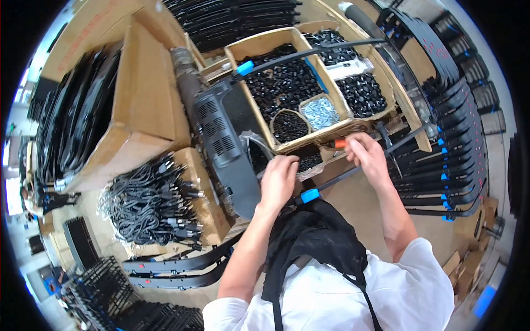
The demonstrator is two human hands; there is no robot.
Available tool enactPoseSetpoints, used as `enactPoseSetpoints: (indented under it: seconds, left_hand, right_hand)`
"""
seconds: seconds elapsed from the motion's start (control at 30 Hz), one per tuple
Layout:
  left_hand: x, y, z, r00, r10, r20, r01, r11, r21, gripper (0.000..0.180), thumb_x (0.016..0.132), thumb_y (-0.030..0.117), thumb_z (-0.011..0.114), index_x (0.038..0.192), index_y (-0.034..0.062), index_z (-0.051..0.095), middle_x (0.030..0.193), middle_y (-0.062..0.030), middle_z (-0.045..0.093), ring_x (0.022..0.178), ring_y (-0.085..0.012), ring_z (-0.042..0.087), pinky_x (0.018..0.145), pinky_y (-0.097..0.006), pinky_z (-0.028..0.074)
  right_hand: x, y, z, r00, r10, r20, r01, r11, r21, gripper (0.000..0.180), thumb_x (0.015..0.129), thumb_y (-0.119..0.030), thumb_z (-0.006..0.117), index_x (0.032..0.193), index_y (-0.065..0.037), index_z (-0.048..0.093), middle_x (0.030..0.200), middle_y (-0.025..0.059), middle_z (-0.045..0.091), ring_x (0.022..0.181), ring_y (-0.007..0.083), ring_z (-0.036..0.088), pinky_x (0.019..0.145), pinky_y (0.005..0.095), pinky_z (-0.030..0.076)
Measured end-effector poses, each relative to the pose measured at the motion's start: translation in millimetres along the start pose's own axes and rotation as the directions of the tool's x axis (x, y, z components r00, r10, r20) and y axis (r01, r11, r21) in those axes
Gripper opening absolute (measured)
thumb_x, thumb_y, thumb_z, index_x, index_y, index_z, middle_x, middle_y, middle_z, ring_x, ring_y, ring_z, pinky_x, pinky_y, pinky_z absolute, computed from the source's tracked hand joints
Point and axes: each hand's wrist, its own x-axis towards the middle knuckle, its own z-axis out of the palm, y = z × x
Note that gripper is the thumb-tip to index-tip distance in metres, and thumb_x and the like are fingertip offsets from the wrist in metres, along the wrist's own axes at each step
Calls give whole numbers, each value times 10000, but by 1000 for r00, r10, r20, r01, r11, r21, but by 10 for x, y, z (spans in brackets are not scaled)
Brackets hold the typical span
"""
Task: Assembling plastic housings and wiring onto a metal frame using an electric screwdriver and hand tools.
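Note:
My left hand (278, 180) has its fingers curled together at the near edge of a small bin of tiny dark parts (310, 161). Whatever its fingertips hold, if anything, is hidden. To its left lies a long black plastic housing (220, 135) with vent slots. A black bar (345, 179) with a blue clip (310, 195) passes between my forearms. My right hand (365, 158) is closed in a pinch beside a small orange piece (340, 143), under the rim of the parts box. I cannot make out what its fingers grip.
A divided cardboard box (259, 135) ahead holds black parts, with silver screws (320, 113) in a small tub. Bundled black power cords (154, 204) fill a box at left, below a carton (149, 94) of black panels. Stacked black frames (447, 149) stand at right.

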Motion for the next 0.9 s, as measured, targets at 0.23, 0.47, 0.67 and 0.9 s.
enactPoseSetpoints:
  seconds: [0.23, 0.47, 0.67, 0.9]
  left_hand:
    - [647, -1123, 1182, 559, -186, 808, -400, 793, 460, 410, 976, 130, 555, 1348, 256, 675, 1481, -192, 528, 1318, -379, 593, 1046, -477, 538]
    - [791, -1381, 1385, 355, -212, 911, -546, 744, 386, 384, 1001, 105, 488, 1369, 175, 571, 1448, -265, 509, 1279, -408, 604, 1012, -495, 548]
    - [788, -1413, 1539, 365, -262, 894, -560, 705, 435, 261, 931, 87, 587, 1190, 60, 580, 1218, -281, 597, 1077, -429, 687, 898, -525, 580]
    - [705, -1678, 1552, 655, -257, 710, -65, 918, 392, 350, 916, 176, 633, 1255, 90, 622, 1077, -210, 663, 1009, -402, 680, 874, -523, 550]
  right_hand:
    - [-774, 871, -613, 927, 362, 99, -372, 919, 127, 242, 1038, -281, 626, 1046, -54, 707, 857, 9, 704, 702, 71, 627, 596, 236, 458]
    - [-292, 2198, -432, 779, 627, 21, -622, 768, 155, 255, 1014, -275, 642, 1064, -32, 701, 862, 27, 710, 684, 99, 632, 581, 262, 475]
    - [862, 2870, 62, 766, 607, -212, -390, 701, 597, 297, 964, -259, 735, 1124, -14, 687, 902, 57, 710, 724, 168, 729, 510, 279, 554]
    - [1552, 2954, 194, 522, 806, -281, -569, 574, 588, 337, 913, -273, 781, 1014, 40, 709, 948, 139, 749, 687, 252, 753, 476, 365, 609]
